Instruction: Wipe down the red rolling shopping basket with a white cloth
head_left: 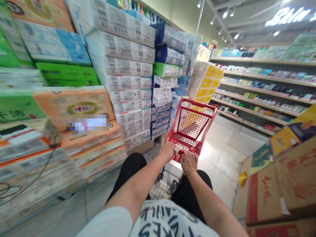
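Observation:
A red plastic shopping cart [194, 121] with a mesh basket stands directly in front of my knees. On the left part of its near edge rests my left hand [168, 149], its fingers pointing forward over the red rim. My right hand [189, 161] lies at the right part of the same near edge, fingers curled over it. Between the two hands a small pale object [176, 149] sits on the rim; what it is cannot be made out. Below the cart, wheels and a metal frame show between my legs.
Stacks of wrapped tissue packs [130, 65] rise along the left, with orange packs [86, 107] and a dark cable nearer. Cardboard boxes [266, 194] stand at the right. Shelves of small goods [261, 82] line the back right. A thin upright pole [195, 39] stands beyond the cart.

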The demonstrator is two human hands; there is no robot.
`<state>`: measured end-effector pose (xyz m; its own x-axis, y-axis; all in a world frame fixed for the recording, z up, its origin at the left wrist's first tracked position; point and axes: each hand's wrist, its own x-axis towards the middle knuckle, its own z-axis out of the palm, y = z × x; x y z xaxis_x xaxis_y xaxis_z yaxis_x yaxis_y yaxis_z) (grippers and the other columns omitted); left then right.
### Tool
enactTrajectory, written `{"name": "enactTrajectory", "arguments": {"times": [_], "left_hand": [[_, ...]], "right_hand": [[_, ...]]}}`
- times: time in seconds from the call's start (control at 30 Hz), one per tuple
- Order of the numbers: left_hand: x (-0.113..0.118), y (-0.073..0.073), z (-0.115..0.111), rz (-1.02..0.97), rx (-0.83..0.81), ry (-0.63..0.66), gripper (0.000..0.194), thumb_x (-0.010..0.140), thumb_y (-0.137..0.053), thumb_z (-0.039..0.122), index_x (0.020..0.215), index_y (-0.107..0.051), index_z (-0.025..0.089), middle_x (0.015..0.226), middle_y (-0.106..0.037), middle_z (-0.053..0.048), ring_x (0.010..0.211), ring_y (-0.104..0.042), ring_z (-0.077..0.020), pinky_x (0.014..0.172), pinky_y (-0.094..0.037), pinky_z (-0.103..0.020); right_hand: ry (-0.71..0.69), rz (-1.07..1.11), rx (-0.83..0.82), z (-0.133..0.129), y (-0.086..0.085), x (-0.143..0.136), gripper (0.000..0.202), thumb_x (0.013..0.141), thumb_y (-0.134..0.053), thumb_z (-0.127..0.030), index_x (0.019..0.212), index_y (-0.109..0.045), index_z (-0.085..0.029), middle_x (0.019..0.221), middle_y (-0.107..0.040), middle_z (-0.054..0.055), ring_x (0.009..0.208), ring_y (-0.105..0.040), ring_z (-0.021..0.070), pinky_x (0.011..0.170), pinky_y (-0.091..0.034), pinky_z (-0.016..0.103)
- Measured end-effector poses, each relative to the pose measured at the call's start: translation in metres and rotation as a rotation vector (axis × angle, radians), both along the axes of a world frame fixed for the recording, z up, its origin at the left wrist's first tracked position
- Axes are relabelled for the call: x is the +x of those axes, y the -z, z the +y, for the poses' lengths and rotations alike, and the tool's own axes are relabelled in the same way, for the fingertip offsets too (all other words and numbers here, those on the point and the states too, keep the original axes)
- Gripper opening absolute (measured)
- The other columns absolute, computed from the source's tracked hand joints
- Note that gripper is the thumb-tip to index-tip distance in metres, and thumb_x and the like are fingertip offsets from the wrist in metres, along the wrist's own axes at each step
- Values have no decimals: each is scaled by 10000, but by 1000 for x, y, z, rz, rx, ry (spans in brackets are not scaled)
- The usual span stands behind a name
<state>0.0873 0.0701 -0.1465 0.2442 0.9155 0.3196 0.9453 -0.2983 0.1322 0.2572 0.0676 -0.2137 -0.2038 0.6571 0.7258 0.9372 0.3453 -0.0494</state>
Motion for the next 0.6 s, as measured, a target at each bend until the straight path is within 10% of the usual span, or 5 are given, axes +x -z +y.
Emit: {"name": "enactTrajectory", "arguments": {"times": [0.6], "left_hand": [[-3,4,4,42,5,164,396,871,-473,293,1259,-533,235,1258,-600,-48,1402,-269,-300,1171,-100,-550]], "right_hand": [[-3,-52,33,0,-2,7,354,857,-533,-281,1188,-575,-162,1118,-622,105,1043,-464,246,1026,-229,413]]}}
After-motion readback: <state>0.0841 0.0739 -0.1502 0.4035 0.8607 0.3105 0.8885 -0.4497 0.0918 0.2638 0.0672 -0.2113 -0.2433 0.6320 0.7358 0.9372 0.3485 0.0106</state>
